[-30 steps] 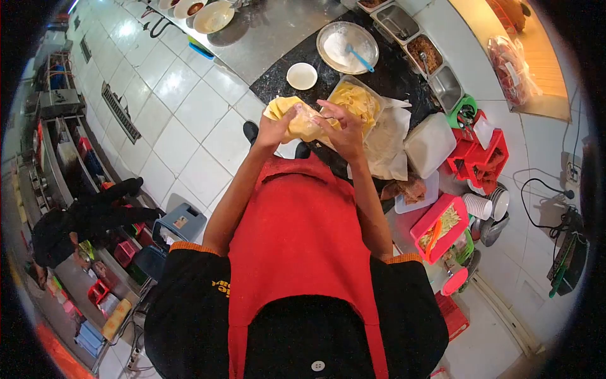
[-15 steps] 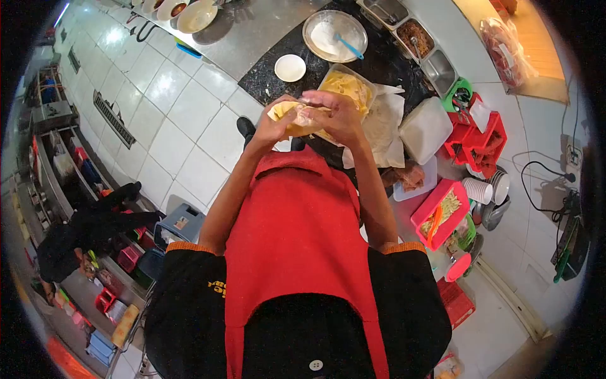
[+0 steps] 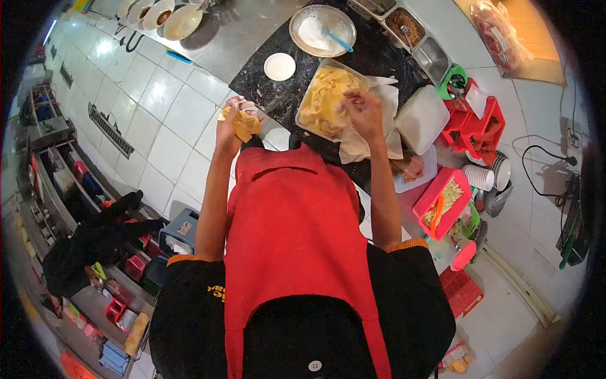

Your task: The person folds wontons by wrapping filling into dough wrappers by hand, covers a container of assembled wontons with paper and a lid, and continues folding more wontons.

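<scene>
My left hand [image 3: 226, 131] is closed around a yellow dough wrapper [image 3: 243, 125], out past the counter's edge over the floor. A pinkish-white mass shows at its top; I cannot make out exactly what it is. My right hand [image 3: 365, 114] hovers at the right side of a clear plastic tub [image 3: 302, 121], its fingers loosely curled and apart, with nothing visible in them. Folded yellow dough pieces [image 3: 329, 95] fill the tub. White paper [image 3: 385, 107] lies beside the tub, partly behind my right wrist.
A small white bowl [image 3: 279, 66] and a metal bowl of white powder [image 3: 312, 31] with a blue spoon stand farther back. To the right are a white container [image 3: 423, 120], red bins [image 3: 476, 132] and a pink tray [image 3: 435, 215]. Another person [image 3: 76, 246] in black is at far left.
My hands have parted. The left has moved left with the yellow wrapper; the right has let go and moved right beside the tub, which is now more visible.
</scene>
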Tool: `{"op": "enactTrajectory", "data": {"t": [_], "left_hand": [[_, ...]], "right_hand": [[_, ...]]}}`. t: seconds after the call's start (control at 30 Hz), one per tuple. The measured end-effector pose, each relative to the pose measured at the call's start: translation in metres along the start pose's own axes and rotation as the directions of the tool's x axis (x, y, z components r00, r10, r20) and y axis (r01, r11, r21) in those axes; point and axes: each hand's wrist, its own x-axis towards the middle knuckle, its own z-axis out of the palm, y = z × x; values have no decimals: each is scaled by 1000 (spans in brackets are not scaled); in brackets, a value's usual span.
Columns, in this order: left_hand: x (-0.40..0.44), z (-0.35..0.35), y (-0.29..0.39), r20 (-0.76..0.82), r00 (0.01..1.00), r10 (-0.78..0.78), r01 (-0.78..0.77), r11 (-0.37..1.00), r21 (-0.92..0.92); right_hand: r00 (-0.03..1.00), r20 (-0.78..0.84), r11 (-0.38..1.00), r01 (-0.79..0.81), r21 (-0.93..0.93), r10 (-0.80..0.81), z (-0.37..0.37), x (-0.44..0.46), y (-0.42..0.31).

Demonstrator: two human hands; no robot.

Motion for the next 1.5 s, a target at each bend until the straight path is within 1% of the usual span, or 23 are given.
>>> {"op": "enactTrajectory", "data": {"t": [0.1,0.13,0.23,0.27,0.33,0.47,0.53,0.67,0.77,0.8,0.87,0.9,0.97,1.0,1.07,1.13,1.17,1.33,1.37,1.4,1.43,1.47,1.5], "left_hand": [[2,6,1,-17,1000,-7,7,1000,-15],[4,12,0,-7,1000,-7,7,1000,-16],[7,26,-6,20,1000,-4,5,999,-41],[8,30,-7,22,1000,-1,1,999,-41],[10,29,-11,57,998,-19,21,999,-28],[10,29,-16,40,999,-27,28,999,-26],[10,25,-22,64,998,-29,31,999,-31],[11,30,-25,142,990,0,8,998,-57],[10,33,-28,116,992,56,-67,993,94],[10,36,-30,114,992,54,-65,994,92],[11,46,-33,230,960,161,-219,942,256],[10,53,-32,316,929,192,-270,936,227],[7,66,-29,335,921,201,-291,925,245],[7,69,-27,351,912,209,-311,912,265],[9,60,-29,286,939,192,-253,947,196],[12,49,-24,260,938,232,-331,825,459],[8,41,-20,38,996,86,-93,855,511],[7,0,-30,-108,982,152,-98,914,394],[2,7,-23,-218,962,166,-73,923,379],[-3,11,-16,-325,929,175,-50,932,359],[-2,8,-12,-357,918,171,-54,947,316],[-4,6,-10,-367,912,180,-60,947,315],[-7,10,-3,-385,910,152,-64,971,232]], "right_hand": [[972,174,984,-170,56,158,24,-8,21],[973,169,985,-166,54,155,34,-9,30],[999,7,980,55,-189,-54,60,-14,44],[998,6,980,59,-190,-58,63,-16,46],[954,-180,902,152,-404,-241,68,-19,36],[889,-193,785,242,-570,-414,67,-22,26],[859,76,713,467,-522,-507,72,-30,29],[862,156,660,475,-582,-483,81,-28,54],[885,107,714,433,-550,-454,83,-33,29],[876,77,764,456,-456,-477,86,-35,2],[867,44,802,477,-359,-496,100,-38,-20],[908,53,881,416,-227,-415,108,-39,-23],[962,164,976,214,42,-218,115,-35,-27],[961,165,975,217,42,-221,120,-31,-24],[977,171,964,79,255,-125,128,-24,-17],[980,185,967,23,255,-72,129,-18,-24],[979,201,966,-35,256,-18,131,-15,-27],[874,458,933,-15,361,-163,130,33,9],[902,397,985,144,97,-171,123,44,5],[920,336,944,275,-184,-203,121,54,1],[912,351,943,284,-173,-210,124,66,3],[899,339,779,417,-467,-278,126,79,4],[872,345,514,485,-708,-348,128,88,6]]}}
